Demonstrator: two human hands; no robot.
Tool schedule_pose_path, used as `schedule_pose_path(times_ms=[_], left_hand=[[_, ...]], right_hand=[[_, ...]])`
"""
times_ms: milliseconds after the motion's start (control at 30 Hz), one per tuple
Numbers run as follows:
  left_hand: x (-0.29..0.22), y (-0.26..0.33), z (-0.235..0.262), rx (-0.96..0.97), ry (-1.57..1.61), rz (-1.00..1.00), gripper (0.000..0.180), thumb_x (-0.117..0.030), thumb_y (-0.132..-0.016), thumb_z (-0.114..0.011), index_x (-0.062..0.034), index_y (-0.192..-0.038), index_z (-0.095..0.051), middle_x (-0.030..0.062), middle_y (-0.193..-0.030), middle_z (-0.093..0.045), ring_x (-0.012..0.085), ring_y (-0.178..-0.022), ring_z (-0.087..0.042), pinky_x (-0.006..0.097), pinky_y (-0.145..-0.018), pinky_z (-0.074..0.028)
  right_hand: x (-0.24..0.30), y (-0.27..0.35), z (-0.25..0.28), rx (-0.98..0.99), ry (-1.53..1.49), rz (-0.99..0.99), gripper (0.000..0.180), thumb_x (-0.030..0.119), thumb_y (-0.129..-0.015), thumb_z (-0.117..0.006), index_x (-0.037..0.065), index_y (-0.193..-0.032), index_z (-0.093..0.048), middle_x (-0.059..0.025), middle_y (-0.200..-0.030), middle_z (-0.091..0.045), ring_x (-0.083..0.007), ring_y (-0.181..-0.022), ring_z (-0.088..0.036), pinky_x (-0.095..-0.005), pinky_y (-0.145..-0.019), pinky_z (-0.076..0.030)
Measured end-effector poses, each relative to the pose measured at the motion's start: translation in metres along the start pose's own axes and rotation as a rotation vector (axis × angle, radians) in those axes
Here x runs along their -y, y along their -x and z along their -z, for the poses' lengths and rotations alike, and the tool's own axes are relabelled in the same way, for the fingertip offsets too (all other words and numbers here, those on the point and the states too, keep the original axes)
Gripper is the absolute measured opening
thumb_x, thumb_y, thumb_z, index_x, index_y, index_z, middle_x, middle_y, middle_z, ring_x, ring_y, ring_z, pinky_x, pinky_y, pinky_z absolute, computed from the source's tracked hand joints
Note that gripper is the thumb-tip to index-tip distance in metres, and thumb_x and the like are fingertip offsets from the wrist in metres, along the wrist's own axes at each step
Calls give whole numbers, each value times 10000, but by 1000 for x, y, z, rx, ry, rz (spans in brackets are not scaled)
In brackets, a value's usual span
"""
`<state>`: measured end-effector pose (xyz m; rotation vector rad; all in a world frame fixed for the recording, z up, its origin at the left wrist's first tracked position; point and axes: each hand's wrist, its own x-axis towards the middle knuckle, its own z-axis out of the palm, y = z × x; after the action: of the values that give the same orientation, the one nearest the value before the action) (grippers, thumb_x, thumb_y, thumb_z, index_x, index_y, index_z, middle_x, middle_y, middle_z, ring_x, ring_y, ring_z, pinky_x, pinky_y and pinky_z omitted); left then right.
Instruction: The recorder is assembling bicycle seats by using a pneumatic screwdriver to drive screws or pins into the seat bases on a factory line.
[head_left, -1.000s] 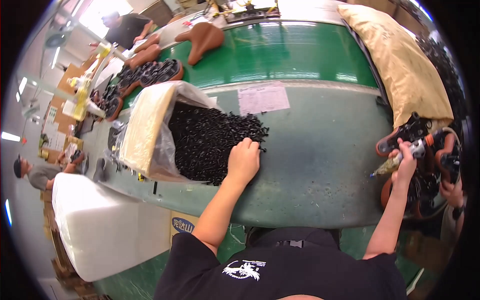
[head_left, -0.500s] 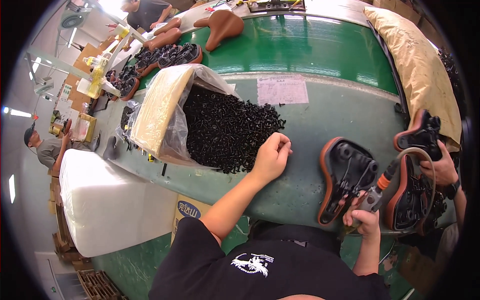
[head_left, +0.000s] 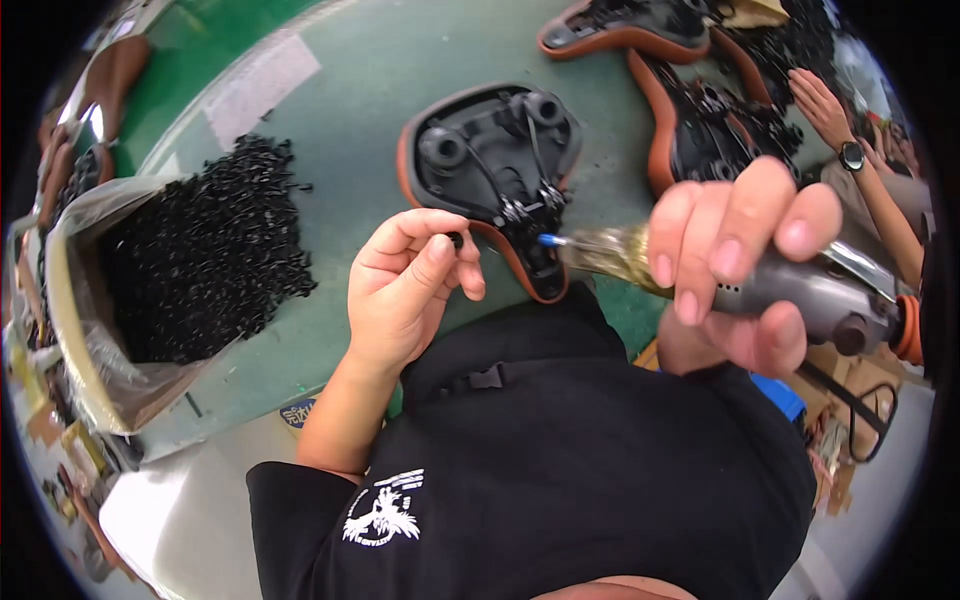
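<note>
A bicycle saddle (head_left: 490, 160) lies upside down on the green table (head_left: 350, 120), its black underside up and a brown rim around it. My left hand (head_left: 410, 285) pinches a small black screw (head_left: 456, 240) just left of the saddle's narrow end. My right hand (head_left: 745, 265) grips a grey powered screwdriver (head_left: 800, 290) whose blue-tipped bit (head_left: 550, 240) points at the saddle's rail clamp.
An open clear bag with a heap of black screws (head_left: 200, 260) lies at the left. More upturned saddles (head_left: 700, 130) lie at the far right, where another person's hand with a wristwatch (head_left: 830, 110) rests. A white paper sheet (head_left: 260, 85) lies on the table.
My left hand left the screw pile holding one screw and came to the saddle. My right hand brought the screwdriver in from the right up to the saddle, which now lies before me.
</note>
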<state>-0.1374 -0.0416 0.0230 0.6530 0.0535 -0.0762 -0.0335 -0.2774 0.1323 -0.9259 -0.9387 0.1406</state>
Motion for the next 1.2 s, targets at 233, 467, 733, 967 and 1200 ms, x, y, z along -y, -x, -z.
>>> schedule_pose_path(times_ms=[233,467,733,967,1200], left_hand=[[16,0,-1,115,61,-97,234,-15,-1059,-600,76,-1265,-664,198,-1202,-672,243,-876,-734,335,-783,-618],[6,-10,6,190,-233,-111,246,-86,-1077,-597,93,-1226,-678,200,-1129,-698,238,-830,-738,305,-717,-614],[-26,-64,31,28,-1605,-680,823,-86,-691,-875,20,-1438,-546,199,-1322,-611,320,-1190,-609,424,-998,-517],[11,-78,34,-199,-1492,-746,444,-81,-689,-862,-40,-1100,-699,120,-1025,-727,322,-959,-689,410,-870,-563],[17,-77,51,-262,-1352,-721,455,-112,-640,-900,-19,-1049,-724,128,-1161,-694,340,-1102,-663,421,-946,-554]], right_hand=[[-19,-34,-9,363,-78,-10,386,191,-1018,-661,132,-1352,-478,-88,-1182,-587,-163,-798,-705,-364,-773,-572],[-26,-22,5,251,40,30,395,168,-1015,-640,124,-1370,-471,-109,-1180,-582,-180,-789,-690,-386,-776,-565],[-27,-6,20,151,195,28,410,138,-1012,-613,114,-1393,-462,-137,-1178,-575,-203,-777,-671,-415,-781,-557],[-52,-28,13,254,242,13,426,112,-1009,-589,106,-1413,-455,-162,-1176,-569,-223,-767,-654,-441,-786,-549],[-69,-58,-35,297,372,-129,474,64,-983,-525,89,-1448,-438,-205,-1169,-547,-244,-765,-622,-496,-795,-530]])
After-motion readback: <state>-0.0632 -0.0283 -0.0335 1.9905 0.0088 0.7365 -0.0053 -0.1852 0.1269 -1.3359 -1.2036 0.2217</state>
